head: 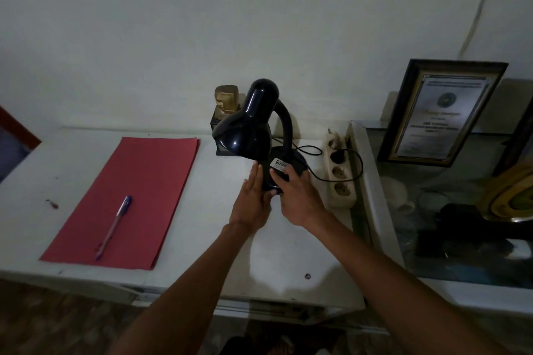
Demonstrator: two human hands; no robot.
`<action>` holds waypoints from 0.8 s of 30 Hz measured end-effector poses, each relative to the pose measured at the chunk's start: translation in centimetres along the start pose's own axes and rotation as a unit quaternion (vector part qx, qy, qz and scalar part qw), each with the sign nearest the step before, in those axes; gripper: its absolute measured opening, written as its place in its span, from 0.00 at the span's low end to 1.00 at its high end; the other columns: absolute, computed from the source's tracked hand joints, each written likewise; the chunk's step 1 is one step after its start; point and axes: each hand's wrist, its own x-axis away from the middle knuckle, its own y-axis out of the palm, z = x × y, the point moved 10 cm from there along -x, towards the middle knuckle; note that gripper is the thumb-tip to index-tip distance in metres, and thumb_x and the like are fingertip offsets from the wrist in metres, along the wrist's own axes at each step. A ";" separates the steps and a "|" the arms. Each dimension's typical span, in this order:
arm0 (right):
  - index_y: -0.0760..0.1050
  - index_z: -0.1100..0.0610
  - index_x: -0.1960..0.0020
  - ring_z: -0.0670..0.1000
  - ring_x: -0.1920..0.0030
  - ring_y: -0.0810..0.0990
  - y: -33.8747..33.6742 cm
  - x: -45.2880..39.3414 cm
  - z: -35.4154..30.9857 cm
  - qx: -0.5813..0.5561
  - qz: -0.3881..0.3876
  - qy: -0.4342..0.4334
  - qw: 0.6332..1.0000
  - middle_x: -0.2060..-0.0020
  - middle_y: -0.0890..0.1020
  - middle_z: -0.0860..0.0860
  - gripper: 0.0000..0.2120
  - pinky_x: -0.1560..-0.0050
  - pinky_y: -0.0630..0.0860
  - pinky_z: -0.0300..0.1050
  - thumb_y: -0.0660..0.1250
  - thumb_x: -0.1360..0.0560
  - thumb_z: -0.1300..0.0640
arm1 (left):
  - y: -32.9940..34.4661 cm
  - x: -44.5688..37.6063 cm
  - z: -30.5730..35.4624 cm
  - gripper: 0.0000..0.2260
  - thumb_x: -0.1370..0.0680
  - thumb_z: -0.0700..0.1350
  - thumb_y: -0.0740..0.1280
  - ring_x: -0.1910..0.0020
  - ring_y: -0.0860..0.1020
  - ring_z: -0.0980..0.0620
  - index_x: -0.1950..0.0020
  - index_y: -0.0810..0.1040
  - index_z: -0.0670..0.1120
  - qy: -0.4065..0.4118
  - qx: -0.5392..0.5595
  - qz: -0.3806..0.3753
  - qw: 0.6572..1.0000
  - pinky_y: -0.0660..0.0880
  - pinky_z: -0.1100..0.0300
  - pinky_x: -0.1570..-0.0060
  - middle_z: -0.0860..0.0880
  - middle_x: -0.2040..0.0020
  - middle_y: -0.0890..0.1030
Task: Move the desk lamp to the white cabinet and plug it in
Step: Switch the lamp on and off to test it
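Note:
A black desk lamp [253, 124] with a curved neck stands on the white cabinet [219, 210], its shade tilted down to the left. Its round base [291, 163] carries a white label. My left hand [253, 202] lies flat against the base's left side with fingers straight. My right hand [297, 196] rests on the front of the base, fingers curled over it. The lamp's black cord [346, 173] loops to the right, and its plug sits in the top socket of a cream power strip [340, 176].
A red folder [144, 196] with a blue pen [115, 225] lies on the cabinet's left half. A gold trophy figure [226, 102] stands behind the lamp. To the right is a glass display case [375, 181] bearing a framed certificate [438, 112].

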 end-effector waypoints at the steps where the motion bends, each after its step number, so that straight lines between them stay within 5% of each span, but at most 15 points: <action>1: 0.57 0.49 0.19 0.63 0.32 0.65 0.0 0.0 0.0 0.002 0.005 0.000 1.000 0.24 0.60 0.53 0.33 0.38 0.77 0.51 0.65 0.20 0.58 | 0.0 0.0 0.1 0.31 0.17 0.54 0.56 0.20 0.49 0.51 0.19 0.44 0.46 0.001 -0.012 0.009 1.000 0.46 0.56 0.23 0.47 0.19 0.45; 11: 0.58 0.48 0.20 0.65 0.33 0.66 0.3 -0.1 0.1 0.015 0.017 0.008 1.000 0.24 0.60 0.53 0.31 0.42 0.78 0.49 0.65 0.20 0.58 | 0.3 1.2 0.3 0.29 0.16 0.55 0.49 0.21 0.46 0.53 0.20 0.39 0.47 -0.048 -0.057 0.048 0.996 0.45 0.57 0.23 0.46 0.19 0.41; 14: 0.60 0.49 0.22 0.62 0.35 0.68 0.5 -0.2 -0.4 0.037 0.015 -0.022 0.999 0.25 0.61 0.52 0.27 0.44 0.74 0.47 0.60 0.19 0.59 | 4.0 3.1 -0.4 0.25 0.14 0.49 0.49 0.21 0.50 0.47 0.21 0.47 0.40 -0.088 0.024 -0.059 0.994 0.46 0.85 0.41 0.40 0.20 0.47; 16: 0.62 0.50 0.23 0.60 0.36 0.68 1.0 -0.1 -0.8 0.067 0.006 -0.056 0.996 0.26 0.62 0.50 0.24 0.47 0.69 0.44 0.57 0.19 0.59 | 5.7 4.0 0.2 0.23 0.14 0.45 0.50 0.21 0.53 0.41 0.22 0.51 0.36 -0.076 0.006 -0.118 0.990 0.49 0.90 0.53 0.36 0.21 0.52; 18: 0.61 0.50 0.22 0.59 0.37 0.69 0.8 -0.2 -0.2 0.042 0.014 -0.029 0.999 0.26 0.62 0.50 0.26 0.46 0.71 0.46 0.59 0.19 0.59 | 4.0 3.0 -0.5 0.24 0.15 0.47 0.52 0.21 0.54 0.45 0.21 0.52 0.39 -0.091 0.059 -0.049 0.993 0.55 0.83 0.39 0.40 0.20 0.53; 20: 0.59 0.48 0.20 0.60 0.38 0.70 0.5 -0.2 0.2 0.033 0.029 -0.009 0.999 0.27 0.63 0.51 0.27 0.41 0.71 0.47 0.59 0.17 0.57 | 0.5 1.6 -0.2 0.28 0.17 0.50 0.54 0.20 0.50 0.51 0.20 0.48 0.43 -0.062 -0.015 0.053 0.997 0.53 0.58 0.24 0.45 0.19 0.50; 24: 0.60 0.48 0.20 0.62 0.41 0.72 0.5 -0.5 0.4 0.014 0.032 -0.010 0.999 0.28 0.65 0.52 0.27 0.40 0.72 0.49 0.62 0.18 0.56 | 0.3 1.3 0.0 0.30 0.17 0.52 0.53 0.20 0.48 0.53 0.19 0.46 0.44 -0.035 -0.052 0.056 0.996 0.48 0.49 0.23 0.46 0.18 0.48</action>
